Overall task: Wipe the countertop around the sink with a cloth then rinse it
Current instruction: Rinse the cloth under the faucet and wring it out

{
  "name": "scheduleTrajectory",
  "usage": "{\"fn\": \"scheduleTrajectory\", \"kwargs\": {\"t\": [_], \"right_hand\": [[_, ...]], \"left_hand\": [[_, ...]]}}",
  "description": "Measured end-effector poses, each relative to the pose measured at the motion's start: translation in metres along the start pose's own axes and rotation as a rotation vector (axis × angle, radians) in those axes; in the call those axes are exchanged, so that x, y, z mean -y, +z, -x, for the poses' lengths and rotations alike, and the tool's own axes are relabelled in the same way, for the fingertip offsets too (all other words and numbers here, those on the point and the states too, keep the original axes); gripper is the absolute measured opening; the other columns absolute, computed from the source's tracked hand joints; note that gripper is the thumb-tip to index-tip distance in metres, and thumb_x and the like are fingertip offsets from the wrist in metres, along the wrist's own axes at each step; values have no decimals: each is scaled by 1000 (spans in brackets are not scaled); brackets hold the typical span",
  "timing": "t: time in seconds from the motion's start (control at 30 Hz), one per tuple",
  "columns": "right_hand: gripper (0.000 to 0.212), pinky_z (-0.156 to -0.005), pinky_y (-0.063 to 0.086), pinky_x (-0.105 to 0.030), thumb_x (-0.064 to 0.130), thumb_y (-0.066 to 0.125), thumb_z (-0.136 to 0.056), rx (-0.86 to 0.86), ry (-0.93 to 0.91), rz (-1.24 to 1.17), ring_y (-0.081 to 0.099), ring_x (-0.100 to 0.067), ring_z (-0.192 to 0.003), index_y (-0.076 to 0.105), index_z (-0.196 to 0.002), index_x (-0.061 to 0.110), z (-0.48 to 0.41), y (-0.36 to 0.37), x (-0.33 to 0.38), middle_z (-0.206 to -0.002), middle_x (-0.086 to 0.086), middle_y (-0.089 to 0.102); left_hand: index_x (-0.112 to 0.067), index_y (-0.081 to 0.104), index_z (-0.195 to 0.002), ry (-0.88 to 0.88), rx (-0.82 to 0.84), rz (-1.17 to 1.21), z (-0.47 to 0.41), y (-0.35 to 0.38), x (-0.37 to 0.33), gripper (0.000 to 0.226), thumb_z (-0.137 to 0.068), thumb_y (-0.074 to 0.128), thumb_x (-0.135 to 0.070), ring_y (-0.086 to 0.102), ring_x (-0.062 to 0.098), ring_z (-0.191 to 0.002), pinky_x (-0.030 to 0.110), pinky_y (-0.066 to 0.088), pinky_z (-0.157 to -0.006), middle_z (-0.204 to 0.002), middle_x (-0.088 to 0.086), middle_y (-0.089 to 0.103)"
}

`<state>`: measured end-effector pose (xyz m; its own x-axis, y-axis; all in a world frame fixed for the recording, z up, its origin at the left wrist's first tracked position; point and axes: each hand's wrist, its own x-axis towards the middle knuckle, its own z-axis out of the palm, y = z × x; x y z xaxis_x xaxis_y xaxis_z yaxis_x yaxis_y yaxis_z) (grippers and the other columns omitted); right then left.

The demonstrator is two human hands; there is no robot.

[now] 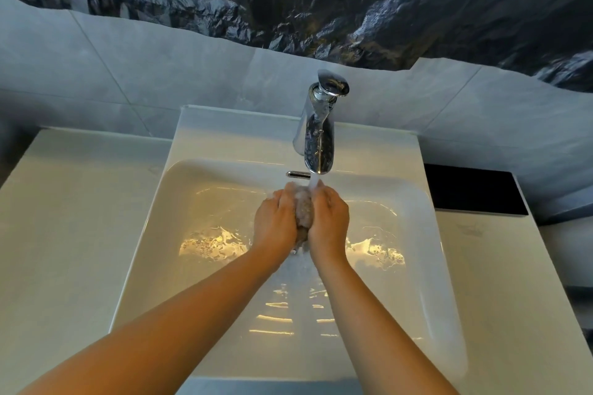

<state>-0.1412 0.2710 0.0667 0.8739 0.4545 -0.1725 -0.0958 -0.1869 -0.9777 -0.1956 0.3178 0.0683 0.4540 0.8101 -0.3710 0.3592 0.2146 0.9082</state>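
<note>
A small grey cloth (304, 213) is bunched up between my two hands over the white sink (414, 253). My left hand (276, 223) grips its left side and my right hand (328, 222) grips its right side, fingers curled round it. Water runs from the chrome tap (317, 135) straight onto the top of the cloth and drips from below it. Most of the cloth is hidden by my fingers. Water lies in the basin's bottom. The pale countertop (73, 228) lies to the left of the sink.
A chrome overflow slot (297, 174) sits on the basin's back wall. A black flat panel (471, 189) lies at the right behind the counter's right part (500, 282). Grey tiles and a dark stone-pattern wall rise behind.
</note>
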Motion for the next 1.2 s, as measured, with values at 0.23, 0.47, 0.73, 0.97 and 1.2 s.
{"fn": "scheduleTrajectory", "kwargs": {"t": [0.23, 0.47, 0.73, 0.97, 1.2], "right_hand": [[46, -51, 35, -28, 39, 42, -99, 133, -83, 617, 47, -13, -54, 53, -61, 15, -26, -27, -9, -58, 2, 51], [21, -55, 44, -15, 36, 55, -93, -23, 10, -30, 55, -2, -64, 58, -79, 21, 17, -10, 11, -75, 6, 59], [29, -64, 49, -27, 34, 47, -97, 20, 155, 55, 63, -15, -74, 63, -78, 19, -3, 0, 8, -77, 0, 66], [47, -72, 50, -39, 44, 38, -98, 211, 192, 452, 63, -27, -81, 68, -92, 8, -16, -31, 25, -88, -10, 68], [40, -99, 41, -21, 25, 46, -99, 109, -418, 471, 45, -6, -124, 44, -138, 22, -15, -65, 98, -140, 4, 48]], "left_hand": [[-18, 63, -82, 137, -52, -72, 3, -16, -4, 35, -99, 38, -35, 63, 15, -78, 37, 57, -72, -77, -1, 63], [-19, 52, -106, 50, 27, 1, -5, -9, -8, 17, -100, 38, -27, 65, 23, -83, 41, 58, -72, -91, 3, 63], [-24, 60, -74, -62, -45, 44, 7, -3, -10, 33, -99, 39, -30, 64, 22, -70, 35, 53, -65, -72, 6, 66], [-17, 67, -92, -193, 58, -120, -12, -34, 5, 44, -91, 46, -55, 66, 26, -83, 40, 56, -79, -90, 9, 69], [-9, 63, -90, -145, 33, -256, -1, -74, 12, 42, -91, 50, -50, 61, 22, -65, 26, 44, -48, -79, 9, 65]]}}
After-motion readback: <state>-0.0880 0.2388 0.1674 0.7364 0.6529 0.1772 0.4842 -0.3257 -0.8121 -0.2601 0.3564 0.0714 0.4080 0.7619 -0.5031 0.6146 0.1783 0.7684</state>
